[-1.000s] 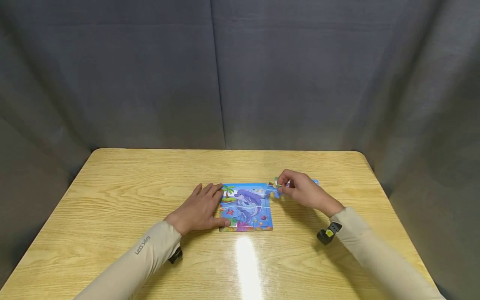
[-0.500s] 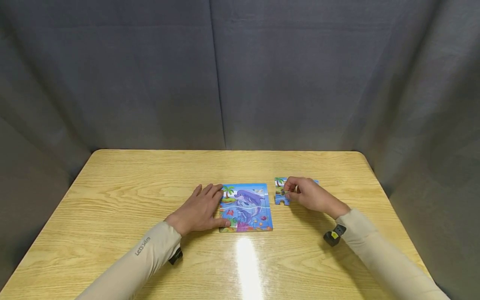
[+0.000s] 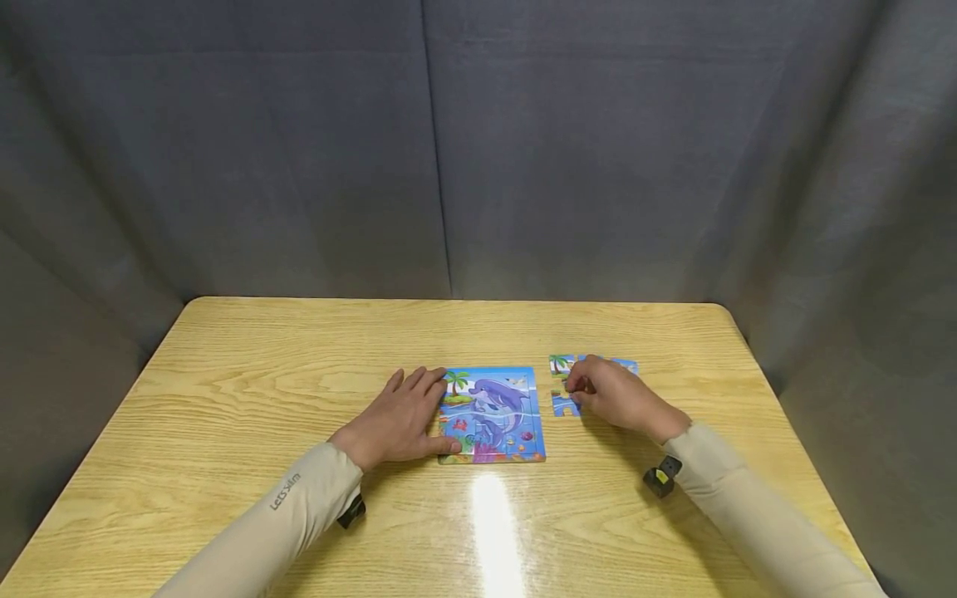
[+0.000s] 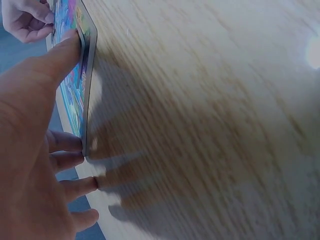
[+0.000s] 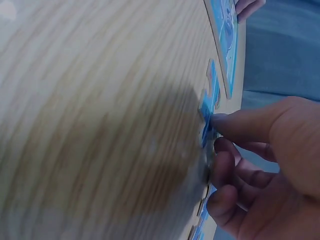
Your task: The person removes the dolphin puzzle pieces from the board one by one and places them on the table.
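Observation:
A framed dolphin jigsaw puzzle (image 3: 497,415) lies flat on the table in the head view. My left hand (image 3: 396,419) rests at its left side, fingers spread and fairly straight. Its thumb (image 4: 67,47) lies over the puzzle's near edge in the left wrist view. To the right, my right hand (image 3: 616,394) pinches a blue puzzle piece (image 5: 206,110) with thumb and curled fingers, low at the tabletop. A palm-tree puzzle piece (image 3: 561,364) lies just beyond it. More loose pieces (image 3: 626,364) lie partly hidden behind the right hand.
The light wooden table (image 3: 299,349) has rounded far corners. Grey curtains (image 3: 299,166) hang behind it and along both sides. A bright light reflection shows on the near part of the tabletop.
My right hand has carried the piece away from the puzzle's right edge, rightward and slightly nearer, to just below the palm-tree piece. The left hand has stayed still.

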The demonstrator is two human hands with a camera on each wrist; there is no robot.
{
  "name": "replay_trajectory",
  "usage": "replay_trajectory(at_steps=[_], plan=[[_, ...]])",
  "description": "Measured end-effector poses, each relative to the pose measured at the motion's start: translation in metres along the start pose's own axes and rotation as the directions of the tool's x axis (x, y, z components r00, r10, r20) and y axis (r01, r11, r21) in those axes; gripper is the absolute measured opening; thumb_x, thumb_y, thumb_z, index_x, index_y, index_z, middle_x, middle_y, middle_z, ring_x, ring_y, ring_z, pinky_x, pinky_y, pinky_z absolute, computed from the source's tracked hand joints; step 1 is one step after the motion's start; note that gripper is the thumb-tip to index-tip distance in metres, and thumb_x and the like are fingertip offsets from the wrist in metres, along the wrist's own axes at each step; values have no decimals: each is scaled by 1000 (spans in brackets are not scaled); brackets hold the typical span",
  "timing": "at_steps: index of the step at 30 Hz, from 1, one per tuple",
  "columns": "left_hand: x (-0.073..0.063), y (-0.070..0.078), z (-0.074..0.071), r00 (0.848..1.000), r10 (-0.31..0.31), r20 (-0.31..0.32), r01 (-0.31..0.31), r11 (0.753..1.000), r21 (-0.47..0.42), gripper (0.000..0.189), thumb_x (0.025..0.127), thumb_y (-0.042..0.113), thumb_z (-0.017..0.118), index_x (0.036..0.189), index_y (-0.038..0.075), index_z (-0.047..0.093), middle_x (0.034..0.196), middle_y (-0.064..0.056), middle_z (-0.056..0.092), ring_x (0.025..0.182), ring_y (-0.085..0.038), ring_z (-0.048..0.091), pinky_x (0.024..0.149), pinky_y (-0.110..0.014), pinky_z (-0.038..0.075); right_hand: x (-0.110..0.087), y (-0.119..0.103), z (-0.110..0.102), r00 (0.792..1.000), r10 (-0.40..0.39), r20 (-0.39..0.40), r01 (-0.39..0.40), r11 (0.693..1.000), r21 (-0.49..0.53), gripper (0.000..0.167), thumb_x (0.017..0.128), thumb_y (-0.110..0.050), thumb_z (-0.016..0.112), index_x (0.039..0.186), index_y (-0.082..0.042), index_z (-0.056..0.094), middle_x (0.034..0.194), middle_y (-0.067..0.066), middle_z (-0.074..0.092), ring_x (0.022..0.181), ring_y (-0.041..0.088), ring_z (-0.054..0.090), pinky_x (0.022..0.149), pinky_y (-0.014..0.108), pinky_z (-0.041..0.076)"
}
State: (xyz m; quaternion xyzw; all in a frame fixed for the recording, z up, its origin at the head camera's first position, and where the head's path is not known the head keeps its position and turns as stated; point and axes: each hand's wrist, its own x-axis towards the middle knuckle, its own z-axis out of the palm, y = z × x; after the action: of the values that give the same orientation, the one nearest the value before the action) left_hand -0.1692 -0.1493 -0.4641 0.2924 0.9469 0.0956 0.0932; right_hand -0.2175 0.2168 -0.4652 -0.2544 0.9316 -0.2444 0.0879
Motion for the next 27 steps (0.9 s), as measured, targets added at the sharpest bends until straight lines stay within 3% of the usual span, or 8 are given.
replay_trajectory(at_steps=[5,12,20,24,27], plan=[[1,0,1,1000,-10,15,10,1000,11,97,97,68,65,160,-2,41,171,-21,37,160,-44,33,129,-70,25,4,-9,2,1000,-17,-11,17,1000,3,6,101,-5,70,102,-8,75,98,4,68,82,12,58,70,27,49],[2,2,2,1000,-7,9,7,1000,23,97,96,67,68,158,-4,43,169,-23,39,158,-46,35,128,-70,27,14,-36,12,995,-99,13,99,995,29,6,103,-9,70,108,-8,74,103,4,69,85,11,60,73,27,51],[2,1,2,1000,-14,16,14,1000,24,96,96,67,67,158,-3,43,169,-22,38,159,-44,35,128,-70,28,32,-68,25,981,-142,135,144,989,-11,22,101,-19,75,120,-8,73,108,4,66,87,13,55,77,29,49],[3,2,1,999,-17,27,17,1000,24,97,97,68,66,159,-2,42,170,-22,37,159,-44,34,128,-70,29,40,-80,29,973,-133,189,142,989,-31,24,99,-24,77,116,-8,72,102,6,61,85,14,51,71,29,42],[4,3,0,999,-25,35,24,1000,18,97,96,68,66,159,-2,42,171,-21,36,160,-45,33,128,-69,28,44,-88,30,972,-85,220,96,994,-42,24,98,-28,80,108,-9,69,99,6,58,83,16,51,69,30,39]])
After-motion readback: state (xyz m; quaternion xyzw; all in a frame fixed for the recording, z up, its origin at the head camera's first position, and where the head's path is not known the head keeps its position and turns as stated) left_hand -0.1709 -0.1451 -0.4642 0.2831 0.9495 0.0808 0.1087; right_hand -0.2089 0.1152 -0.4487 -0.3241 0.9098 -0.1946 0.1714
